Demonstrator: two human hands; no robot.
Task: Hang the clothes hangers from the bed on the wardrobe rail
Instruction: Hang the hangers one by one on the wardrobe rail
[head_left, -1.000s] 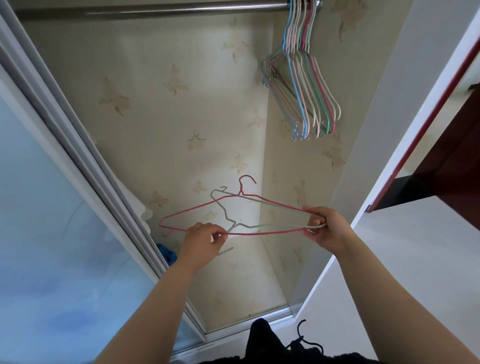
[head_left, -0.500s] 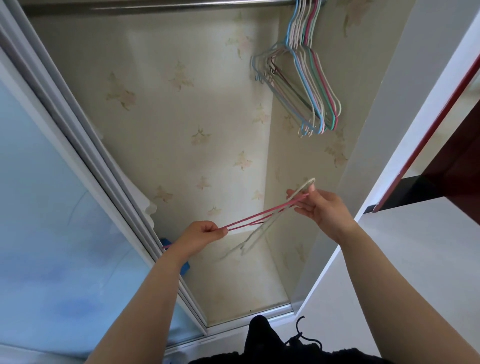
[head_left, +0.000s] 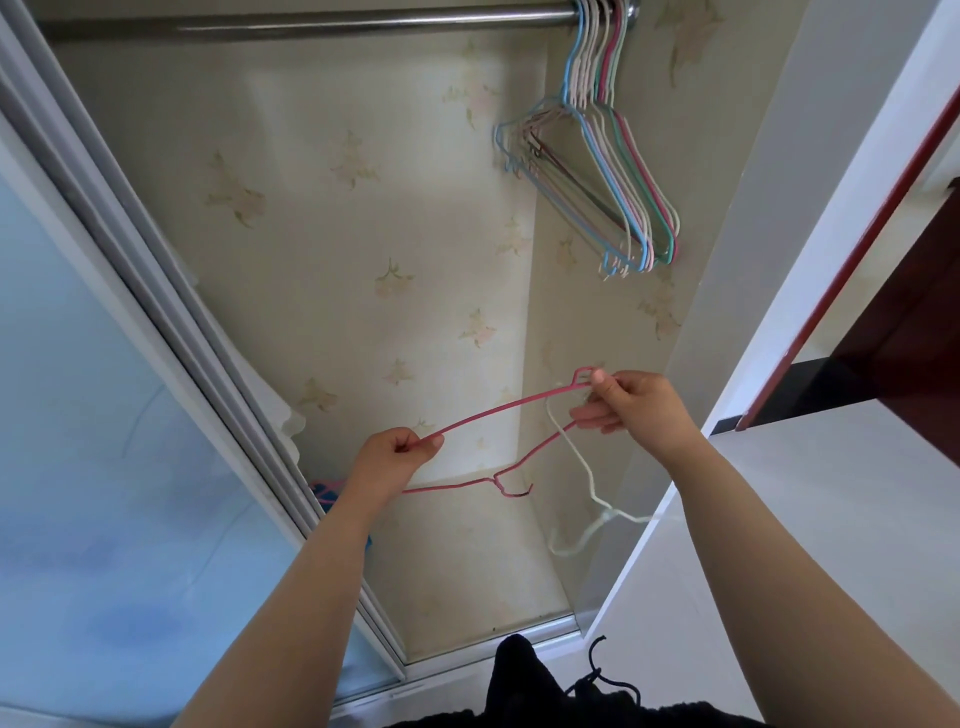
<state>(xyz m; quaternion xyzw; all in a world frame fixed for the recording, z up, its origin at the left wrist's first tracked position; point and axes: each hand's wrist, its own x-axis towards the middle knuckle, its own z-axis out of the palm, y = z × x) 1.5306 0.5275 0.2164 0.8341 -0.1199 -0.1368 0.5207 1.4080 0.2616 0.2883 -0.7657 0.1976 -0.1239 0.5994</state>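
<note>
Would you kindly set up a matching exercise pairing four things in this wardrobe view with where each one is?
Things:
1. pink hanger
2. white hanger
3. bunch of hangers
4. wardrobe rail

Places:
A. hooked on the rail at its right end
B. held by both hands
C. dangling from the right hand only
D. running across the top of the view

Pairs: 1-B (the left hand grips one end), 2-C, 3-A, 4-D.
</note>
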